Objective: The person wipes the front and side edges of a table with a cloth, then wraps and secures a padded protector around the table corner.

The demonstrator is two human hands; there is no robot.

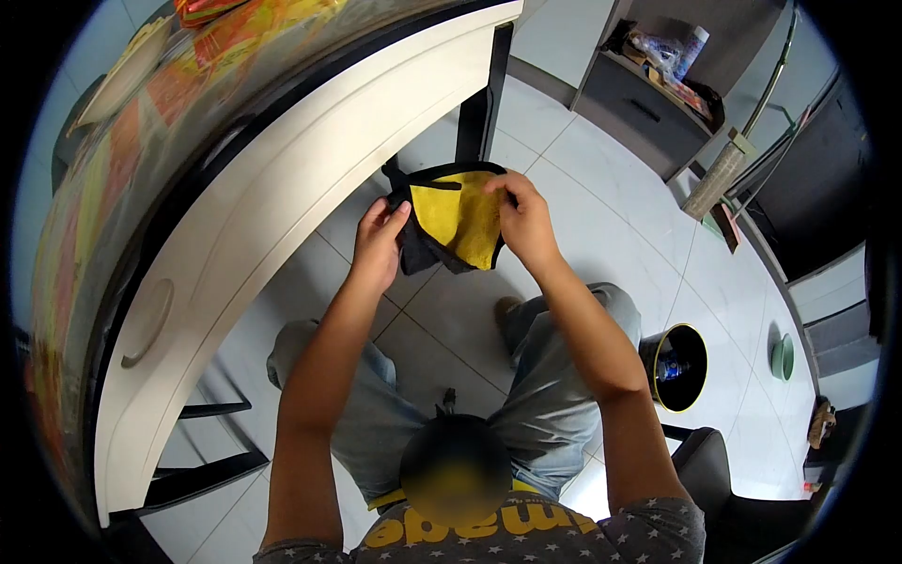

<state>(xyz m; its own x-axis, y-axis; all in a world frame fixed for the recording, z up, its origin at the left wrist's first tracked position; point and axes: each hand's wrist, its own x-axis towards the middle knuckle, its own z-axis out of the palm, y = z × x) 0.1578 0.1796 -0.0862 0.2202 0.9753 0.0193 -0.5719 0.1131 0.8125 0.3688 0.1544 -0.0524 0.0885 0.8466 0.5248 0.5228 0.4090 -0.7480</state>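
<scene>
A yellow and black cloth (456, 214) with dark edging hangs between my two hands, above the tiled floor and in front of my knees. My left hand (381, 242) pinches its dark left edge between thumb and fingers. At the upper right edge, my right hand (526, 218) grips the cloth with bent fingers. The yellow side faces up, partly folded, and a darker part hangs below on the left. A black strip lies across the upper part of the yellow side.
A white-sided table (310, 179) with a patterned cover curves along the left. At the right stand a black bin (692, 367), a dark chair (705, 470) and a green bowl (783, 358). A grey cabinet (629, 113) and a mop (719, 179) are at the upper right.
</scene>
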